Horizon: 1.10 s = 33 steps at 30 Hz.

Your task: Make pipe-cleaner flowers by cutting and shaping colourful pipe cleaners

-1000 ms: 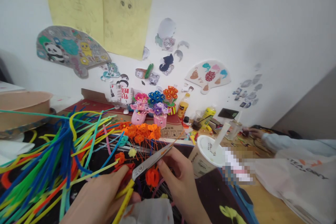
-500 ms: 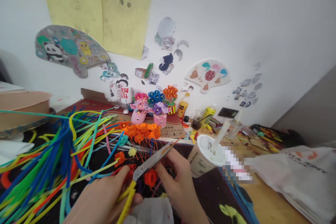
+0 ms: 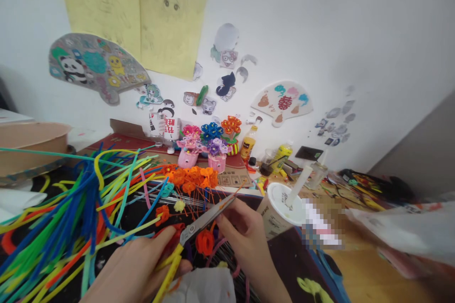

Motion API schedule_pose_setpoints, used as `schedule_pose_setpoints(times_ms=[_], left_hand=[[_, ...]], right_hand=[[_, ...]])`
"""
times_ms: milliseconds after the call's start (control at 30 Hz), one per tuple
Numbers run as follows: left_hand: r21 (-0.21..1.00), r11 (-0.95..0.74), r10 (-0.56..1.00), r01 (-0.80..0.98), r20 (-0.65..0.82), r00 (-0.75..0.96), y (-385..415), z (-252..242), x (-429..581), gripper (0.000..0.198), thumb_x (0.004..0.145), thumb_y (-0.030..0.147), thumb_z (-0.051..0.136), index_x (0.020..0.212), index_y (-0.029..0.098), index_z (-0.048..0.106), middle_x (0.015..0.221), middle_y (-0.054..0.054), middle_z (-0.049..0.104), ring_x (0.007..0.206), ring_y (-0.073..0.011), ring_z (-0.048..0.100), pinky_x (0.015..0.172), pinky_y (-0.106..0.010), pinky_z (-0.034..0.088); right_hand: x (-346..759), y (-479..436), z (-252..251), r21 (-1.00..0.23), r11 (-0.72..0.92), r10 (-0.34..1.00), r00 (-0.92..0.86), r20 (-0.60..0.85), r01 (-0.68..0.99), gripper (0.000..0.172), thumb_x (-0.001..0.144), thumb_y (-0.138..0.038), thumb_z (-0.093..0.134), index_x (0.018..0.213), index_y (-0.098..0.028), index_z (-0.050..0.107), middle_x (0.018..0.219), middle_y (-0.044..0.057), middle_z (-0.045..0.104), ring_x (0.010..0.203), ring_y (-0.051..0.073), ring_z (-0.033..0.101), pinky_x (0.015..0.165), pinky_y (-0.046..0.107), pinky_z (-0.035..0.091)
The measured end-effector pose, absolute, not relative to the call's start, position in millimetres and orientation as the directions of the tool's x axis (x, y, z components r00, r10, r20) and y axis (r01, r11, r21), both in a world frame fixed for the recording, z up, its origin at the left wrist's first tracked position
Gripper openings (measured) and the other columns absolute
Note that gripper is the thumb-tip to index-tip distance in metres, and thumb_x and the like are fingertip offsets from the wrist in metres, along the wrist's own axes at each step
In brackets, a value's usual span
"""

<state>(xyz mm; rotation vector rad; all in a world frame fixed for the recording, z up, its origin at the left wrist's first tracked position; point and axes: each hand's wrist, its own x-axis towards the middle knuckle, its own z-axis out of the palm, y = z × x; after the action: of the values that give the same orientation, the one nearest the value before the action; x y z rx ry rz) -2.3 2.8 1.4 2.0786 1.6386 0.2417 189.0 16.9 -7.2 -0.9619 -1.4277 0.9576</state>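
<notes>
Scissors (image 3: 204, 221), lower centre of the frame, blades slanting toward the upper right. We see the left hand's (image 3: 147, 256) fingers curled around the yellow handles, and the right hand's (image 3: 247, 229) pinched on an orange strand (image 3: 226, 204) at the blade tips. We judge a nicked fingertip the chief risk, should the blades slip there; the red flower (image 3: 205, 243) just below could snag. The cup (image 3: 279, 210), near the right hand, might tip if knocked.

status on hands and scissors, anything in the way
Left hand on yellow-handled scissors. Right hand at the blades. Lidded cup close by, right side.
</notes>
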Motion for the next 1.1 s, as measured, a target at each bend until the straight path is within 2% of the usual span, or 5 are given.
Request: schedule_pose_setpoints(times_ms=[333,500,700,800,1100], left_hand=[[0.513,-0.219,0.945,0.830,-0.100,0.312,-3.2,-7.6,0.0,0.022,0.078,0.036,0.046,0.090,0.025,0.061,0.072,-0.004,0.076,0.065,-0.0238,0.072,0.060,-0.029,0.049],[0.466,-0.172,0.928,0.868,-0.219,0.301,-0.6,-1.1,2.4,0.032,0.080,0.034,0.038,0.097,0.020,0.062,0.089,-0.012,0.078,0.078,-0.0271,0.074,0.069,-0.034,0.051],[0.496,-0.175,0.916,0.851,-0.235,0.325,-2.3,-1.6,4.2,0.034,0.077,0.036,0.039,0.096,0.021,0.062,0.090,-0.011,0.079,0.079,-0.0270,0.073,0.070,-0.035,0.053],[0.506,-0.170,0.931,0.846,-0.199,0.307,-3.9,-1.3,5.3,0.043,0.075,0.038,0.043,0.111,0.020,0.059,0.100,-0.013,0.079,0.092,-0.0304,0.074,0.078,-0.038,0.055],[0.451,-0.191,0.932,0.872,-0.195,0.304,-2.8,-2.0,7.1,0.044,0.078,0.040,0.036,0.104,0.016,0.062,0.082,-0.015,0.079,0.076,-0.0310,0.075,0.068,-0.038,0.055]], right_hand=[[187.3,14.4,-4.0,-0.941,0.334,0.943,-0.010,0.333,0.049,0.012,0.078,-0.020,0.066,0.068,-0.015,0.068,0.061,-0.001,0.061,0.057,0.012,0.051,0.053,0.021,0.041],[187.0,15.2,-7.2,-0.944,0.327,0.945,-0.031,0.326,0.054,0.012,0.080,-0.019,0.064,0.069,-0.015,0.067,0.062,-0.001,0.060,0.057,0.012,0.050,0.052,0.022,0.040],[186.7,13.7,-6.1,-0.944,0.327,0.945,-0.022,0.326,0.054,0.014,0.081,-0.023,0.064,0.070,-0.016,0.067,0.062,-0.001,0.059,0.057,0.012,0.049,0.052,0.022,0.040],[184.3,13.2,-5.1,-0.938,0.337,0.941,-0.039,0.335,0.076,0.013,0.080,-0.021,0.064,0.069,-0.016,0.067,0.061,-0.001,0.059,0.057,0.013,0.050,0.052,0.022,0.040],[181.1,12.1,-6.6,-0.930,0.349,0.937,-0.061,0.344,0.113,0.013,0.081,-0.021,0.063,0.070,-0.015,0.066,0.061,0.000,0.060,0.058,0.014,0.051,0.056,0.025,0.043]])
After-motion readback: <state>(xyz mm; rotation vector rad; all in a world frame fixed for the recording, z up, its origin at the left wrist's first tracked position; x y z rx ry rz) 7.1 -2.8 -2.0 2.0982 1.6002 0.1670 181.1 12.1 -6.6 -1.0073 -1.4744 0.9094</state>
